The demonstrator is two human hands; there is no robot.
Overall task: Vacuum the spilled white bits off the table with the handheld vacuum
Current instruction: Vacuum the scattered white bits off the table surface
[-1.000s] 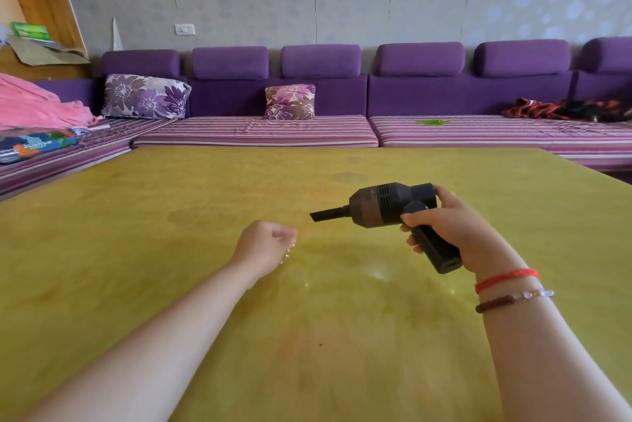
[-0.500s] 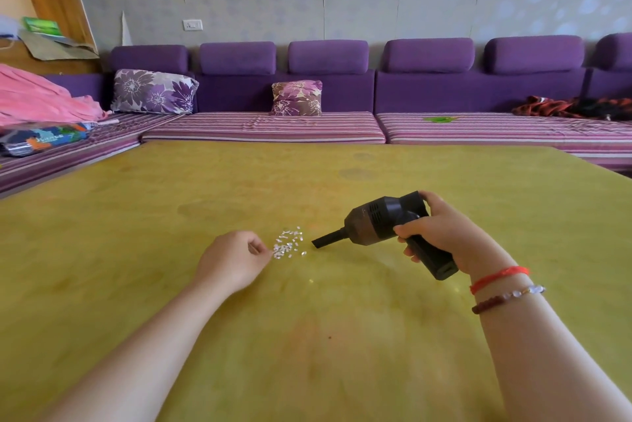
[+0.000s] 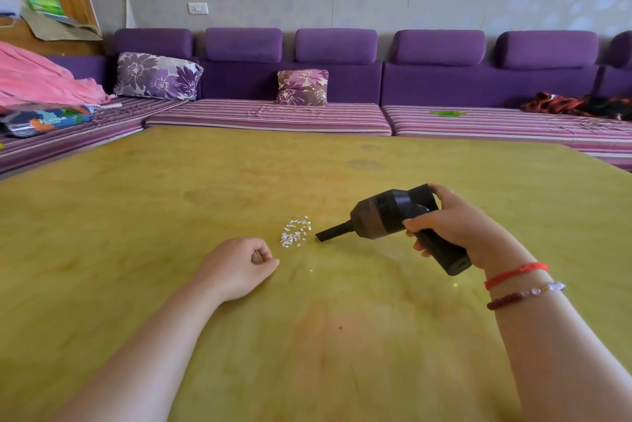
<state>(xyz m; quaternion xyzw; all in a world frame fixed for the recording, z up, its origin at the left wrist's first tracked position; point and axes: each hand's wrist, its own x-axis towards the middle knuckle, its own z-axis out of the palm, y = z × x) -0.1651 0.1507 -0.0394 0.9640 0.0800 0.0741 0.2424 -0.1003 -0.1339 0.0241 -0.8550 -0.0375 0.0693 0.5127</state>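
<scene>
A small pile of white bits [image 3: 296, 231] lies on the yellow-green table [image 3: 136, 216], near its middle. My right hand [image 3: 455, 225] grips the handle of the black handheld vacuum [image 3: 393, 218], whose narrow nozzle tip [image 3: 321, 237] points left and down, just right of the pile and close to the tabletop. My left hand [image 3: 239, 266] rests on the table below and left of the bits, fingers curled into a loose fist with nothing in it.
A purple sofa [image 3: 342, 79] with striped seats wraps around the far and left table edges, carrying two floral cushions, a pink blanket [image 3: 41, 79] and dark clothes [image 3: 574, 103]. A few stray specks [image 3: 312, 270] lie nearer me.
My left hand has pulled back toward me, uncovering the pile of bits. The vacuum has tilted down and its nozzle has come close to the pile's right side.
</scene>
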